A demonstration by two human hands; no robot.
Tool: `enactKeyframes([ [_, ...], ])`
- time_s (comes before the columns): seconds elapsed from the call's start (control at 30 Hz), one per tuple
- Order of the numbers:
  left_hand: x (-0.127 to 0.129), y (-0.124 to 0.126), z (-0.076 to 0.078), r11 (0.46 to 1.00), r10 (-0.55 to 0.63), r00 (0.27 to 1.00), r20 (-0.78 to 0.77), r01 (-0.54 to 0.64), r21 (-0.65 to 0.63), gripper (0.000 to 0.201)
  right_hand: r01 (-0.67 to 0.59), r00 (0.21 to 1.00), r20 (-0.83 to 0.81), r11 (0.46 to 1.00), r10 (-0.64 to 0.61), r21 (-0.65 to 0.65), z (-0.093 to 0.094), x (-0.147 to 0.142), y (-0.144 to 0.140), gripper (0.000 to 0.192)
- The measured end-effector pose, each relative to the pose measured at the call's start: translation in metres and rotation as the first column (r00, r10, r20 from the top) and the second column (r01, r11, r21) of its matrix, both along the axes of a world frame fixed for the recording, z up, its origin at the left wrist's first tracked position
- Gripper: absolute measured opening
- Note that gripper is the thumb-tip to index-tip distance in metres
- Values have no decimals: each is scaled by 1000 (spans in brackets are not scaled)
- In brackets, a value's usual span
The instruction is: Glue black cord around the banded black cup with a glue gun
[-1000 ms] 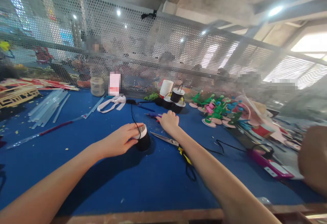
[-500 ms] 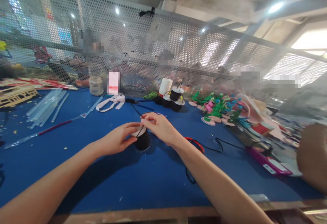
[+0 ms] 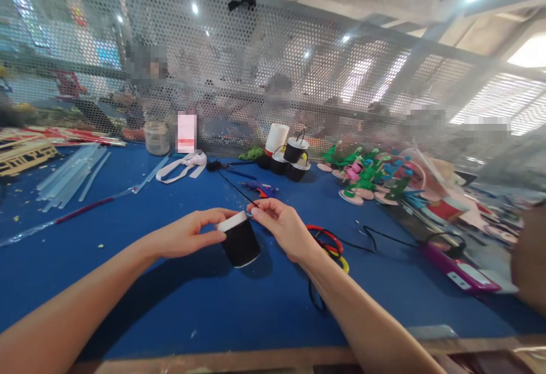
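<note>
A small black cup with a white rim [image 3: 241,243] is tilted toward me just above the blue table. My left hand [image 3: 187,232] grips its rim between thumb and fingers. Close by on the right, my right hand [image 3: 277,220] pinches a thin black cord [image 3: 236,187] near the cup's rim. That cord runs back to a dark bundle [image 3: 215,166] on the table. Whether the cord touches the cup, I cannot tell. A blue and orange glue gun [image 3: 261,190] lies just beyond my right hand.
Several similar cups [image 3: 295,155] are stacked by a white roll [image 3: 277,137] at the back. Green figures on pink discs [image 3: 352,195] stand to the right, beside a purple power strip [image 3: 460,271]. Translucent glue sticks [image 3: 72,178] and a jar [image 3: 157,138] are left. Mesh panels [image 3: 239,50] close off the back.
The cup has gone from standing upright to tilted, its base swung toward me. My right hand has shifted slightly right with the cord, and the glue gun shows more clearly.
</note>
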State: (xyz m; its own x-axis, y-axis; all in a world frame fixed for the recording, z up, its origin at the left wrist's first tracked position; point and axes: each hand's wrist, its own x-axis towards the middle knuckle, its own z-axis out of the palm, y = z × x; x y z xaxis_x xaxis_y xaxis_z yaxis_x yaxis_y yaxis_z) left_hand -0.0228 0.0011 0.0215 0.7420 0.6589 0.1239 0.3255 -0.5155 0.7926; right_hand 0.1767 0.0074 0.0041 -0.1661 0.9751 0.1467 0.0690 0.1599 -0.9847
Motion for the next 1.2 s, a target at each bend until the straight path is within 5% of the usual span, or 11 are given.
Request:
enactKeyframes([
  [0.3,-1,-3,4,982,-53,993,104,71,-178,30,-142,972,-208,979,110,-148,1,0,-4,18],
  [0.57,-5,-2,3,969,-66,981,182,107,-222,35,-259,938,-272,957,217,-129,2,3,-7,18],
  [0.77,-5,7,-1,994,-26,998,59,31,-100,24,-182,983,35,981,180,71,2,10,-1,16],
  [0.93,-5,9,-7,999,43,995,-95,-39,36,20,-171,951,299,945,83,280,-4,7,-2,10],
  [1.1,7,-2,-8,978,194,977,-84,-186,93,35,-159,903,427,888,-45,432,-3,-3,-14,12],
  [1.2,16,-7,-10,962,248,968,-28,-243,121,27,-165,888,454,868,-75,468,0,-8,-19,14],
])
